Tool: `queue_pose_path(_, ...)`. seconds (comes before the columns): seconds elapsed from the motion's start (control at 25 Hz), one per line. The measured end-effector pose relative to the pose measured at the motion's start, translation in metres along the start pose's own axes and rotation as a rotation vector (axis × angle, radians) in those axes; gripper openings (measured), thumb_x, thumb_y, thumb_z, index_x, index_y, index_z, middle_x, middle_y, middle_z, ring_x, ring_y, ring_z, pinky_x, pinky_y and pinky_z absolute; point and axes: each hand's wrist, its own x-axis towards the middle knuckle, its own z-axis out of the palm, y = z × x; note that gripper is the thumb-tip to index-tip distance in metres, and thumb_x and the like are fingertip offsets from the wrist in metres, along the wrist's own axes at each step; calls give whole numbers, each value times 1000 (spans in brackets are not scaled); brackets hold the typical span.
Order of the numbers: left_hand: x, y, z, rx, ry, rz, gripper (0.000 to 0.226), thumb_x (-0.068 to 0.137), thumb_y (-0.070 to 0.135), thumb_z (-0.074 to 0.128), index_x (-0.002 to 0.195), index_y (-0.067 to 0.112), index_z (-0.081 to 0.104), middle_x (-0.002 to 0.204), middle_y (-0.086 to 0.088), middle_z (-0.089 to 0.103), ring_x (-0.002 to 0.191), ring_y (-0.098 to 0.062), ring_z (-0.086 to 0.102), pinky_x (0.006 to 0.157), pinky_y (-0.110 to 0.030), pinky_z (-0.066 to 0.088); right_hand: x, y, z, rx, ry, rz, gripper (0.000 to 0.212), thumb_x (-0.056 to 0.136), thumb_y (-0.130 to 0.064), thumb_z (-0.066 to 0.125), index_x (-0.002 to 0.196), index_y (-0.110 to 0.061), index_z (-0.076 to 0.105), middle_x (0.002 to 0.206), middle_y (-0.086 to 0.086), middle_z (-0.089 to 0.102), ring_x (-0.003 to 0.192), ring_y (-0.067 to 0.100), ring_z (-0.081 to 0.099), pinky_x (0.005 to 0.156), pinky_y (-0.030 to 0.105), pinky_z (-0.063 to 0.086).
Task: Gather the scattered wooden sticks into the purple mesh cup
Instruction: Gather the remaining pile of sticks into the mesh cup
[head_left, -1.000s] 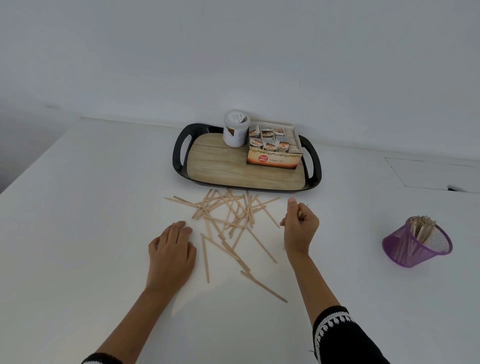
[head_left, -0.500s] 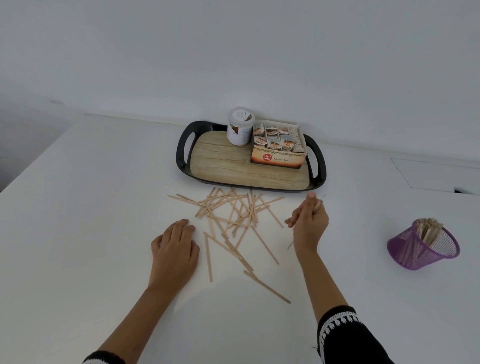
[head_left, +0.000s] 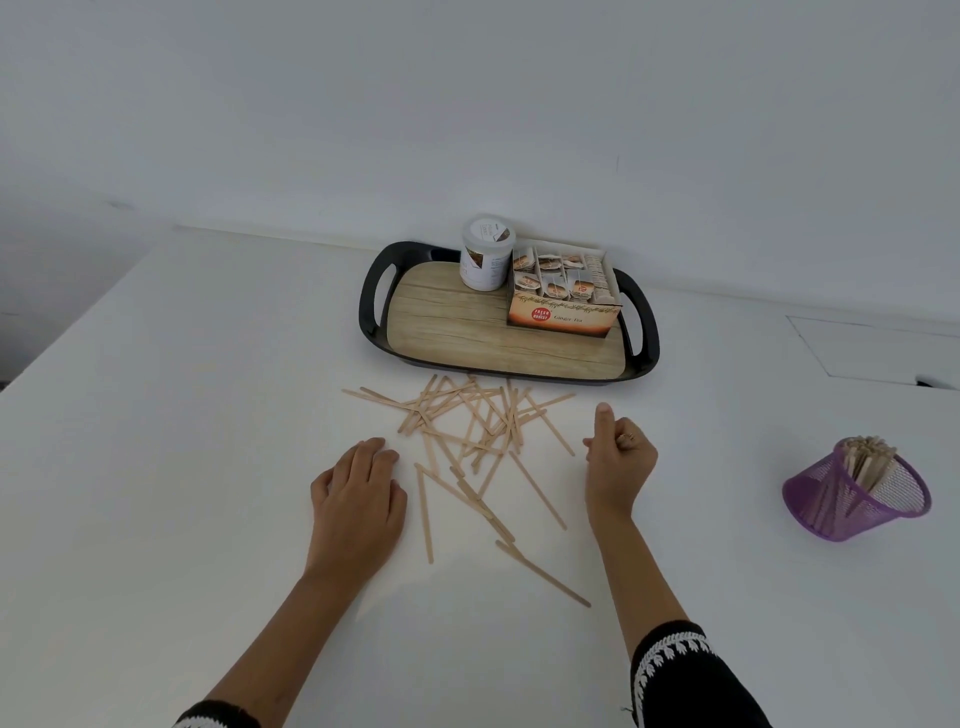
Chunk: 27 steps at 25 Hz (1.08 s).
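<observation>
Several wooden sticks (head_left: 467, 431) lie criss-crossed on the white table, just in front of the tray. My left hand (head_left: 358, 493) rests flat on the table at the pile's left edge, fingers relaxed and holding nothing. My right hand (head_left: 618, 457) hovers at the pile's right edge with its fingers curled into the palm and the thumb pointing up. The stick it pinched a moment ago is hidden inside the fist. The purple mesh cup (head_left: 857, 499) stands tilted at the far right with several sticks (head_left: 867, 462) in it, well apart from both hands.
A black-handled tray (head_left: 498, 338) with a wood-look base sits behind the pile. It carries a white jar (head_left: 485, 254) and an open box of ginger tea sachets (head_left: 563, 296). A white wall rises close behind, and the table's left edge slants away.
My right hand drew its fingers in, so the stick that stuck out of it no longer shows. My left hand stayed flat. The view shifted slightly.
</observation>
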Motion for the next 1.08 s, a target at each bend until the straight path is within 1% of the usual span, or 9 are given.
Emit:
queue_pose_path(0.08, 0, 0, 1, 2, 1, 2, 42, 86, 27, 29, 114, 17, 58, 129, 1, 54, 123, -17, 48, 94, -39, 33, -2, 7, 0, -4, -31, 74, 55, 92, -14, 59, 50, 7, 30, 49, 12, 30, 45, 20, 36, 54, 34, 53)
queue_pose_path(0.24, 0, -1, 1, -6, 16, 10, 41, 86, 27, 29, 113, 17, 58, 129, 0, 54, 123, -17, 48, 94, -38, 33, 5, 6, -2, -1, -42, 127, 54, 92, -17, 57, 54, 9, 30, 53, 22, 31, 53, 34, 40, 44, 13, 42)
queue_pose_path(0.36, 0, -2, 2, -6, 25, 15, 41, 86, 27, 29, 113, 17, 58, 129, 1, 54, 122, -17, 48, 93, -38, 33, 5, 6, -6, -25, -63, 109, 53, 93, -18, 56, 54, 9, 31, 53, 28, 30, 53, 34, 38, 44, 14, 43)
queue_pose_path(0.44, 0, -2, 3, -9, 33, 16, 41, 86, 27, 29, 113, 17, 58, 129, 1, 54, 122, -17, 48, 93, -38, 33, 1, 9, -9, -67, -94, 167, 51, 93, -20, 56, 54, 4, 33, 54, 19, 30, 53, 30, 39, 46, 15, 45)
queue_pose_path(0.6, 0, -2, 3, -10, 43, 16, 42, 86, 27, 29, 112, 16, 60, 128, -1, 56, 121, -18, 50, 92, -38, 34, 3, -1, -13, -171, -232, 397, 39, 91, -29, 56, 62, -9, 41, 54, 7, 36, 44, 13, 42, 45, 22, 43)
queue_pose_path(0.8, -1, -5, 3, -66, 51, 12, 40, 83, 26, 32, 109, 18, 60, 126, 1, 57, 119, -17, 52, 90, -37, 35, -5, -27, -14, -86, -521, 874, 16, 84, -17, 69, 81, -9, 56, 59, 3, 46, 45, 11, 40, 44, 24, 43)
queue_pose_path(0.92, 0, -4, -3, -323, 99, -60, 33, 82, 19, 40, 108, 19, 59, 118, 5, 60, 110, -19, 54, 89, -35, 36, -18, -40, -15, 99, -557, 1088, 20, 84, -23, 70, 84, -7, 58, 64, 5, 52, 53, 15, 49, 57, 29, 51)
queue_pose_path(1.0, -3, 5, -13, -674, 138, -139, 26, 88, 10, 44, 108, 18, 59, 110, 5, 62, 104, -18, 57, 88, -34, 43, -27, -51, -16, 178, -564, 1188, 38, 85, -41, 66, 86, -4, 59, 67, 7, 54, 59, 17, 52, 65, 32, 52)
queue_pose_path(1.08, -7, 24, -26, -1006, 32, -285, 22, 94, 6, 46, 105, 18, 60, 102, 2, 66, 98, -17, 62, 83, -32, 49, -36, -62, -14, 206, -628, 1248, 58, 86, -59, 54, 90, -2, 58, 70, 8, 55, 61, 20, 53, 69, 33, 51)
